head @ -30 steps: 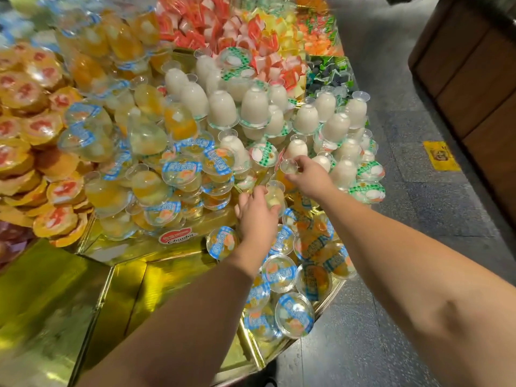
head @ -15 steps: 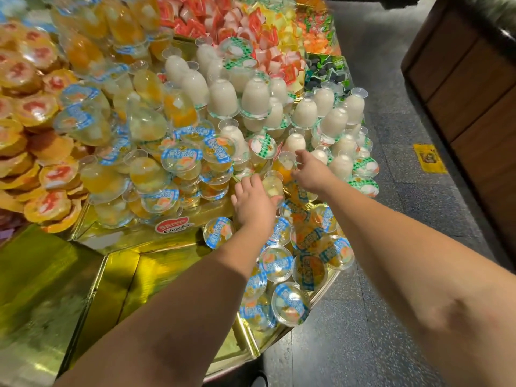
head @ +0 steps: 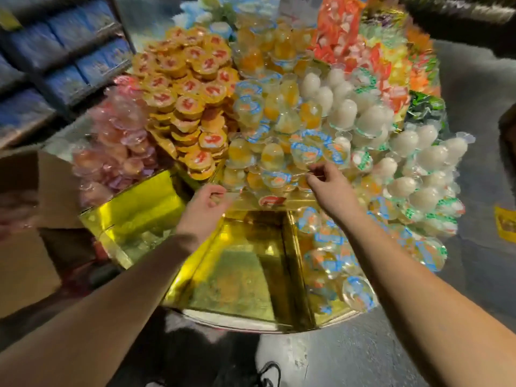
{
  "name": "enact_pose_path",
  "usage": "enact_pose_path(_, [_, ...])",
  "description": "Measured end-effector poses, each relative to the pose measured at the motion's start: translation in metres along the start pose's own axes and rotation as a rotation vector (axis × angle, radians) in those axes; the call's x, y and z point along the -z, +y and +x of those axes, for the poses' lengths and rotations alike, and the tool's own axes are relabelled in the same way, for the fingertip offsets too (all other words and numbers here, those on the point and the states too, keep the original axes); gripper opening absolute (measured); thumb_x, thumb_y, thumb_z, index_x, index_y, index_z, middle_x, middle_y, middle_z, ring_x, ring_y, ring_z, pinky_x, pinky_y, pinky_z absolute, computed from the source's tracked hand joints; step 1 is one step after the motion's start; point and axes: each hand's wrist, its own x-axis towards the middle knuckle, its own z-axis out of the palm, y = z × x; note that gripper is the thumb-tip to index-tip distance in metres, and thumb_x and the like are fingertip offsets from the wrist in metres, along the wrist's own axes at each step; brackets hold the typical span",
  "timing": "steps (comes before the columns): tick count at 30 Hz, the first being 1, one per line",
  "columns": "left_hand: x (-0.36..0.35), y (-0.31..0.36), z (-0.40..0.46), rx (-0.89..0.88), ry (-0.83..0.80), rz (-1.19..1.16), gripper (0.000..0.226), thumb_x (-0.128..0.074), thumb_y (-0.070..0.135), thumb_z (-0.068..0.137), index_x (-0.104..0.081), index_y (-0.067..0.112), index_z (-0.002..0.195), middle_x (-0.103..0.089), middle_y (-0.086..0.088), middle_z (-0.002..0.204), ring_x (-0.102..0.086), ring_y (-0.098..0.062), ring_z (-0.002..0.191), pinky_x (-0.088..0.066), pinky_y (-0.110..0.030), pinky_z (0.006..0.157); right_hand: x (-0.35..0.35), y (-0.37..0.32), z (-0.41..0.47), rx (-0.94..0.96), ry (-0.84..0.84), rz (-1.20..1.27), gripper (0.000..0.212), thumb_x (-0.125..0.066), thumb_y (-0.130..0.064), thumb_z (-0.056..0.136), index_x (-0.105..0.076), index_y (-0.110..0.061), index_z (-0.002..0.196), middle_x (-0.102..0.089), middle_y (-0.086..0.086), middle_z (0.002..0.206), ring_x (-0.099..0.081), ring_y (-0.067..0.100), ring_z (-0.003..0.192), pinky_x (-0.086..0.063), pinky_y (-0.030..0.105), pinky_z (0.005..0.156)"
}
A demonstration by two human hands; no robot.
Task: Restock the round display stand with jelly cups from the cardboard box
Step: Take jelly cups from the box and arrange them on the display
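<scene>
Reaching toward the centre of the frame, the right hand [head: 329, 185] pinches the rim of a jelly cup [head: 307, 155] in the pile on the round stand [head: 240, 275], probably to seat it firmly. The left hand [head: 205, 203] hangs loosely curled, empty (motion blur softens it). The cardboard box [head: 25, 219] sits at left.

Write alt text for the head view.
Two bare arms reach over a gold round display stand heaped with jelly cups; the right hand touches the blue-lidded cups, the left hand hangs loosely curled and empty. A cardboard box sits at left.
</scene>
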Motion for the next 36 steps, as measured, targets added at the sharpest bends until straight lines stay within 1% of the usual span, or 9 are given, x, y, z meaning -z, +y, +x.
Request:
enact_pose_path(4, [0.116, -0.045, -0.014, 0.076, 0.152, -0.003, 0.018, -0.063, 0.019, 0.096, -0.058, 0.02, 0.113, -0.059, 0.0, 0.097, -0.052, -0.015, 0.073, -0.042, -0.02, 0.056, -0.105, -0.078, -0.031, 0.171, -0.199, -0.094, 0.022, -0.058, -0.02, 0.097, -0.063, -0.014, 0.117, -0.059, -0.001, 0.1, -0.054, 0.014, 0.092, -0.033, 0.014, 0.065])
enact_pose_path(7, [0.204, -0.097, -0.03, 0.11, 0.255, -0.083, 0.018, -0.068, 0.005, 0.09, -0.057, 0.015, 0.1, -0.054, -0.001, 0.089, -0.049, -0.019, 0.076, -0.04, -0.009, 0.055, -0.198, -0.129, -0.06, 0.268, -0.366, -0.118, 0.025, -0.06, -0.02, 0.095, -0.063, -0.011, 0.119, -0.063, 0.003, 0.106, -0.059, 0.019, 0.098, -0.04, 0.022, 0.078])
enact_pose_path(11, [0.315, -0.169, -0.064, 0.171, 0.339, -0.042, 0.021, -0.064, -0.009, 0.089, -0.056, 0.01, 0.092, -0.051, 0.001, 0.076, -0.056, 0.009, 0.057, -0.042, -0.007, 0.06, -0.314, -0.186, -0.104, 0.358, -0.531, -0.158, 0.024, -0.061, -0.02, 0.095, -0.062, -0.01, 0.116, -0.061, -0.002, 0.103, -0.058, 0.015, 0.092, -0.042, 0.026, 0.08])
enact_pose_path(14, [0.394, -0.217, -0.099, 0.194, 0.322, 0.034, 0.008, -0.06, 0.011, 0.096, -0.058, 0.018, 0.095, -0.059, 0.008, 0.091, -0.06, 0.005, 0.08, -0.046, -0.014, 0.078, -0.395, -0.226, -0.139, 0.383, -0.639, -0.215, 0.018, -0.06, -0.022, 0.095, -0.062, -0.013, 0.11, -0.064, 0.001, 0.103, -0.06, 0.019, 0.094, -0.038, 0.026, 0.074])
enact_pose_path(18, [0.476, -0.268, -0.127, 0.367, 0.377, 0.05, 0.017, -0.061, 0.009, 0.095, -0.059, 0.024, 0.087, -0.059, 0.007, 0.089, -0.058, -0.017, 0.09, -0.042, -0.024, 0.074, -0.487, -0.267, -0.172, 0.459, -0.761, -0.303, 0.011, -0.061, -0.021, 0.094, -0.062, -0.014, 0.102, -0.064, 0.007, 0.098, -0.062, 0.025, 0.097, -0.037, 0.028, 0.072])
enact_pose_path(25, [0.572, -0.329, -0.129, 0.48, 0.385, 0.103, 0.007, -0.059, 0.022, 0.098, -0.061, 0.018, 0.104, -0.059, 0.003, 0.104, -0.057, -0.011, 0.095, -0.041, -0.021, 0.074, -0.61, -0.307, -0.182, 0.479, -0.886, -0.495, 0.025, -0.054, -0.046, 0.089, -0.059, -0.023, 0.097, -0.062, -0.002, 0.096, -0.061, 0.019, 0.09, -0.051, 0.045, 0.086])
enact_pose_path(29, [0.619, -0.364, -0.094, 0.562, 0.402, 0.171, 0.004, -0.058, 0.026, 0.098, -0.057, 0.025, 0.102, -0.059, 0.007, 0.1, -0.058, -0.008, 0.09, -0.041, -0.019, 0.065, -0.666, -0.334, -0.163, 0.485, -0.904, -0.527, 0.008, -0.057, -0.032, 0.096, -0.058, -0.026, 0.101, -0.06, -0.009, 0.094, -0.06, 0.007, 0.081, -0.054, 0.029, 0.074])
enact_pose_path(32, [0.66, -0.391, -0.058, 0.593, 0.414, 0.216, 0.007, -0.059, 0.027, 0.097, -0.057, 0.026, 0.104, -0.06, 0.006, 0.102, -0.059, -0.01, 0.094, -0.046, -0.024, 0.071, -0.721, -0.35, -0.135, 0.466, -0.944, -0.535, 0.03, -0.057, -0.035, 0.097, -0.056, -0.025, 0.125, -0.062, -0.007, 0.114, -0.062, 0.009, 0.095, -0.051, 0.023, 0.075])
enact_pose_path(36, [0.711, -0.431, -0.003, 0.675, 0.444, 0.31, 0.016, -0.059, 0.032, 0.096, -0.06, 0.024, 0.11, -0.062, 0.005, 0.103, -0.062, -0.013, 0.094, -0.057, -0.037, 0.084, -0.808, -0.38, -0.09, 0.464, -0.984, -0.665, 0.047, -0.054, -0.03, 0.098, -0.046, -0.016, 0.143, -0.051, 0.006, 0.143, -0.053, 0.022, 0.125, -0.047, 0.034, 0.101])
